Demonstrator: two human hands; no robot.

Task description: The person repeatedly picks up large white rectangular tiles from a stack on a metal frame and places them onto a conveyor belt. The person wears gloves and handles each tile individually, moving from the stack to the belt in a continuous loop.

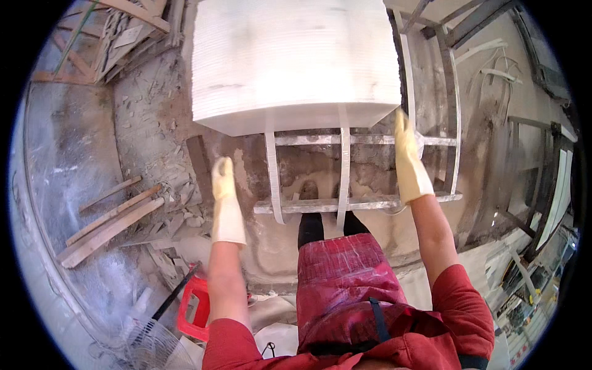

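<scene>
A big white block (296, 68) of thin, closely stacked sheets stands in front of me, with fine ridges across its top and a smooth near face. Beneath its near side is a frame of pale bars (364, 201), two of them running back under the block. My right hand (405, 142), in a cream rubber glove, is at the block's near right corner, fingers stretched out; whether it touches is unclear. My left hand (222, 176), gloved alike, hangs in the air left of the frame. Its fingers are edge-on and blurred, and no object shows in it.
Wooden strips (114, 222) lie on the left, beside broken rubble (179, 216). A red plastic stool-like object (196, 308) stands by my left forearm, near a wire fan guard (151, 345). Dark metal framing (530, 179) and clutter line the right. Timber (123, 43) leans at far left.
</scene>
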